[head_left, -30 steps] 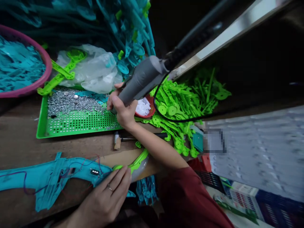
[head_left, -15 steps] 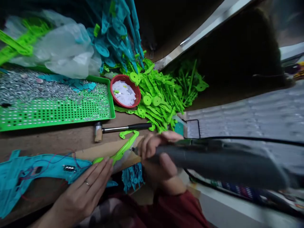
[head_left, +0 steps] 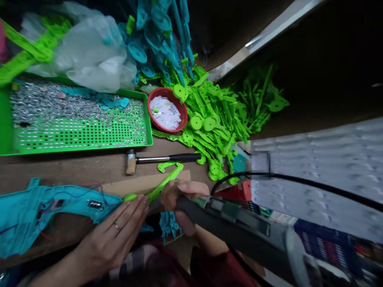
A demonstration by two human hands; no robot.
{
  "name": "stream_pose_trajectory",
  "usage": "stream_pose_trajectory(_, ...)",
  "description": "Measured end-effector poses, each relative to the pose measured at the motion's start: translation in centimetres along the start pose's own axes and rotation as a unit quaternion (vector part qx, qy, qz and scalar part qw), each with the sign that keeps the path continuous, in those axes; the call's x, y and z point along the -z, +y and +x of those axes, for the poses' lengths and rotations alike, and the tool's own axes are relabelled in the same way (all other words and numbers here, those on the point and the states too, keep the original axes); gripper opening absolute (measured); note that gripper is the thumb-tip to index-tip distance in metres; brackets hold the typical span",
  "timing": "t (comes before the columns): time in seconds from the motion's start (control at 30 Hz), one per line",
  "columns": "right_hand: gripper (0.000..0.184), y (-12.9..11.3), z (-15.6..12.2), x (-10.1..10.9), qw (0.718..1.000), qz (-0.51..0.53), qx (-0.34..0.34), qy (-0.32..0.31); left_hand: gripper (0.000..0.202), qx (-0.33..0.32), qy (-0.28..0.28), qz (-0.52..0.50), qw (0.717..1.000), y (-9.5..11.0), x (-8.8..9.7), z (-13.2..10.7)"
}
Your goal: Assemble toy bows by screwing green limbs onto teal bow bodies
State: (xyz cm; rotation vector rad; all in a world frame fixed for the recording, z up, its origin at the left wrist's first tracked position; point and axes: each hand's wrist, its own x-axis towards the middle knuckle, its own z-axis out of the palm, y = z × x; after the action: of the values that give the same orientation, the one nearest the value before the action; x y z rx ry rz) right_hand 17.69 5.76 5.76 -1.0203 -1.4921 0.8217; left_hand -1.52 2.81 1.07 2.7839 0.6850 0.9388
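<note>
My left hand (head_left: 107,235), a ring on one finger, lies with its fingers stretched flat over the joint of a bright green plastic arm (head_left: 166,181) and a teal plastic shell (head_left: 70,199), pressing on them from above. Wires and a small spring compartment show inside the shell. My right hand (head_left: 182,195) is wrapped round the front of a black and grey corded electric screwdriver (head_left: 239,231). The tool's tip is hidden behind my fingers, close to the green arm. Whether the tip touches the arm I cannot tell.
A hammer (head_left: 161,158) lies behind the work. Further back are a green tray (head_left: 74,149) of small metal pieces, a red basket (head_left: 152,113) of white slips and a heap of green parts (head_left: 215,115). The tool's black cable (head_left: 299,180) crosses the right side.
The screwdriver's rear end has swung down towards me, and my right hand has turned with it and moved slightly left. The view has shifted; my left hand stays on the parts.
</note>
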Motion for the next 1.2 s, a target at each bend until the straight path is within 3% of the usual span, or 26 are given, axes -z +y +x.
stream_pose_trajectory(0.13, 0.029, -0.1, 0.3, 0.7, 0.992, 0.086, 0.078, -0.056, 0.041, -0.016, -0.004, 0.017, 1.000, -0.2, 0.4, 0.0)
stream_pose_trajectory(0.23, 0.033, -0.7, 2.1, 1.3, 0.982, 0.121, 0.050, -0.139, 0.040, -0.002, 0.004, 0.023, 1.000, -0.2, 0.4, 0.1)
stream_pose_trajectory(0.3, 0.034, -0.9, 4.6, 0.6, 0.985, 0.124, 0.028, -0.117, 0.039, 0.008, 0.009, 0.028, 1.000, -0.1, 0.1, 0.2)
stream_pose_trajectory(0.43, 0.033, 1.1, 11.2, -4.6, 0.994, 0.090, 0.045, 0.036, 0.040, 0.033, 0.021, 0.023, 0.999, 0.2, -0.6, 0.4)
stream_pose_trajectory(0.53, 0.036, 4.2, 14.7, -9.4, 0.991, 0.131, 0.031, 0.029, 0.041, 0.051, 0.042, 0.008, 0.998, 0.0, -0.9, 0.3)
stream_pose_trajectory(0.63, 0.033, 6.4, 15.7, -11.7, 0.982, 0.186, 0.017, -0.003, 0.038, 0.053, 0.055, 0.013, 0.997, -0.2, -0.9, 0.1)
stream_pose_trajectory(0.93, 0.029, 6.8, 15.0, -11.3, 0.984, 0.179, -0.005, -0.023, 0.041, 0.067, 0.036, 0.005, 0.997, -0.7, -0.2, -0.6)
stream_pose_trajectory(1.07, 0.030, 7.1, 15.5, -11.9, 0.992, 0.121, -0.004, -0.016, 0.039, 0.089, 0.045, -0.008, 0.995, -1.1, -0.2, -0.7)
stream_pose_trajectory(1.2, 0.034, 4.2, 15.1, -10.5, 0.994, 0.107, 0.001, 0.037, 0.037, 0.086, 0.053, 0.004, 0.995, -1.3, 0.0, -0.5)
